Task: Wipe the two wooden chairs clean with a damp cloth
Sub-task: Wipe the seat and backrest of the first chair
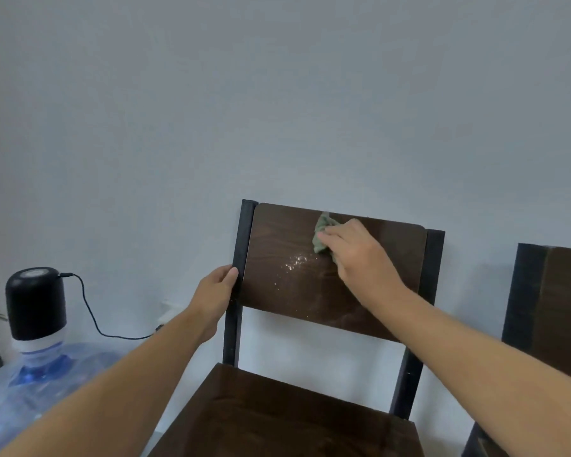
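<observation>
A dark wooden chair (pixel 290 291) with black metal posts stands against the wall in front of me. White specks are scattered on the middle of its backrest. My right hand (pixel 356 252) presses a crumpled green cloth (pixel 322 234) against the upper part of the backrest, just above and right of the specks. My left hand (pixel 216 291) grips the chair's left black post (pixel 241 258). A second wooden chair (pixel 554 308) shows partly at the right edge.
A large blue water bottle (pixel 30 390) with a black pump cap (pixel 35 301) stands at the lower left, its black cable (pixel 93 315) running right toward the wall. A pale wall rises close behind both chairs.
</observation>
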`<state>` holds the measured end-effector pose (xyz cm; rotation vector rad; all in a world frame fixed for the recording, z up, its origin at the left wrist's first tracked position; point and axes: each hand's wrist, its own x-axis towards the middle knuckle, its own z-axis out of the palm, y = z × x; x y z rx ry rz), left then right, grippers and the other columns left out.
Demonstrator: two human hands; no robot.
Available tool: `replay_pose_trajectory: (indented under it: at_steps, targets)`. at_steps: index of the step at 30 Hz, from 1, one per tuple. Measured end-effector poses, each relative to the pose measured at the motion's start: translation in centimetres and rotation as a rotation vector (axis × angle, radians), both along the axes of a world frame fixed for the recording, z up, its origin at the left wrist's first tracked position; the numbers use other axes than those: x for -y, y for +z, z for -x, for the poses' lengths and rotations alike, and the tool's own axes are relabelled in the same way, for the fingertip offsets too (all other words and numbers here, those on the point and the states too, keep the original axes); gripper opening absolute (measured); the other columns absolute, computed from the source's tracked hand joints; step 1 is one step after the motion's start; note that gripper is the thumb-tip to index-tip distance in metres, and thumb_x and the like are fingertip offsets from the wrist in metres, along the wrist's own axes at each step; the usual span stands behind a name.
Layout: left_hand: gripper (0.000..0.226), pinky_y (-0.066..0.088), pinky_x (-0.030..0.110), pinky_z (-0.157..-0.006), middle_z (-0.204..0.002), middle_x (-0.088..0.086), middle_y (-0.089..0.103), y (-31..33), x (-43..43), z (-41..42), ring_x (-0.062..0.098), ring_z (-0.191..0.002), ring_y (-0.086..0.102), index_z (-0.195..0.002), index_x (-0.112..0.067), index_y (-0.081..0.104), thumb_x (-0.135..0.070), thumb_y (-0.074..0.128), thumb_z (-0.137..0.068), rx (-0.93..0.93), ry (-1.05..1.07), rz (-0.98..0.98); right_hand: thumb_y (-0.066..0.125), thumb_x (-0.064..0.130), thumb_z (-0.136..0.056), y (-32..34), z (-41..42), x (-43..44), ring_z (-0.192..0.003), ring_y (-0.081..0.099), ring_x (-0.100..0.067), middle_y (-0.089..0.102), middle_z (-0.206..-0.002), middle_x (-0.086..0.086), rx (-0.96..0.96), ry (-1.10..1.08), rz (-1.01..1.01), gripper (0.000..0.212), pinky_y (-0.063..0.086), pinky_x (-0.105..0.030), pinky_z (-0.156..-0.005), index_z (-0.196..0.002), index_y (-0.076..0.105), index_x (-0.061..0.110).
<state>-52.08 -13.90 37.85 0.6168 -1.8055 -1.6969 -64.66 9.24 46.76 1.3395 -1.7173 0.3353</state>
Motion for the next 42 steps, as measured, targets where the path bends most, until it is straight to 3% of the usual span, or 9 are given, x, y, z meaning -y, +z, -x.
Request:
replay_pose_trajectory:
  at_steps: [5, 8, 11, 17, 22, 29, 34, 37, 42]
  targets:
    - [0.038, 0.047, 0.042, -0.110, -0.120, 0.001, 0.072, -1.6, 0.8, 0.5, 0.021, -0.117, 0.063, -0.130, -0.016, 0.067, -0.038, 0.051, -0.104, -0.086, 0.007, -0.053, 0.054, -0.002, -0.092, -8.7, -4.2, -0.1, -0.095, 0.057, -0.023, 0.067, -0.107, -0.008, -0.061, 0.122, -0.564, 0.025, 0.055, -0.031, -0.083, -0.112, 0.067, 0.005]
    - [0.038, 0.047, 0.040, -0.108, -0.120, 0.001, 0.071, -1.8, 0.5, 1.0, 0.020, -0.116, 0.062, -0.130, -0.016, 0.067, -0.039, 0.050, -0.104, -0.117, 0.008, -0.037, 0.064, 0.011, -0.089, -4.0, -2.2, -1.8, -0.081, 0.062, -0.015, 0.071, -0.095, -0.004, 0.097, 0.070, -0.285, 0.012, 0.054, -0.036, -0.071, -0.097, 0.072, 0.015]
    - [0.036, 0.049, 0.035, -0.101, -0.117, 0.001, 0.072, -1.9, 0.6, 1.0, 0.020, -0.113, 0.063, -0.126, -0.017, 0.069, -0.039, 0.051, -0.104, -0.138, 0.020, -0.046, 0.066, -0.008, -0.084, 1.3, 0.0, 2.1, -0.078, 0.060, -0.027, 0.071, -0.092, -0.013, 0.106, 0.052, 0.071, 0.022, 0.050, -0.044, -0.072, -0.097, 0.073, 0.008]
    - [0.029, 0.053, 0.028, -0.086, -0.108, 0.005, 0.077, -1.8, 0.8, 0.9, 0.019, -0.102, 0.068, -0.114, -0.016, 0.072, -0.035, 0.054, -0.103, -0.163, 0.002, -0.073, 0.073, -0.004, -0.076, -6.4, -4.0, 5.2, -0.088, 0.059, -0.025, 0.069, -0.100, -0.007, -0.065, 0.101, -0.421, 0.031, 0.055, -0.033, -0.077, -0.105, 0.070, 0.007]
    - [0.034, 0.052, 0.038, -0.100, -0.111, 0.004, 0.075, -2.4, 1.1, 1.1, 0.021, -0.109, 0.066, -0.116, -0.018, 0.072, -0.041, 0.052, -0.103, -0.135, -0.004, -0.071, 0.070, -0.012, -0.076, 2.1, -0.6, 7.4, -0.089, 0.056, -0.029, 0.070, -0.095, -0.010, 0.104, -0.026, 0.138, 0.029, 0.053, -0.043, -0.078, -0.101, 0.071, 0.003]
    - [0.030, 0.056, 0.036, -0.091, -0.106, 0.010, 0.078, -2.6, 1.6, 0.9, 0.021, -0.097, 0.070, -0.112, -0.014, 0.075, -0.036, 0.058, -0.101, -0.180, -0.042, -0.103, 0.049, -0.004, -0.085, -8.0, -5.5, 6.0, -0.086, 0.060, -0.024, 0.069, -0.097, -0.010, -0.088, 0.139, -0.423, 0.029, 0.055, -0.031, -0.075, -0.104, 0.070, 0.005]
    - [0.031, 0.055, 0.037, -0.093, -0.107, 0.010, 0.078, -3.1, 1.6, 1.0, 0.022, -0.102, 0.070, -0.114, -0.015, 0.074, -0.038, 0.056, -0.102, -0.177, -0.057, -0.088, 0.074, -0.006, -0.073, -0.1, -2.7, 10.7, -0.093, 0.055, -0.024, 0.069, -0.095, -0.006, 0.185, -0.032, 0.082, 0.028, 0.047, -0.031, -0.084, -0.096, 0.071, 0.010]
    - [0.028, 0.055, 0.045, -0.092, -0.101, 0.014, 0.076, -3.1, 1.9, 1.1, 0.029, -0.097, 0.067, -0.111, -0.011, 0.073, -0.030, 0.053, -0.104, -0.182, -0.074, -0.076, 0.077, 0.000, -0.070, -4.6, -6.3, 13.3, -0.089, 0.058, -0.026, 0.068, -0.091, -0.008, 0.094, -0.007, -0.118, 0.033, 0.048, -0.030, -0.083, -0.102, 0.070, 0.006]
    - [0.032, 0.053, 0.039, -0.098, -0.108, 0.007, 0.077, -3.4, 1.8, 1.2, 0.022, -0.104, 0.067, -0.115, -0.016, 0.073, -0.039, 0.053, -0.103, -0.167, -0.064, -0.062, 0.065, -0.008, -0.077, -8.3, -4.3, -0.9, -0.090, 0.057, -0.024, 0.067, -0.102, -0.009, 0.081, 0.036, -0.375, 0.032, 0.056, -0.033, -0.071, -0.107, 0.068, 0.004]
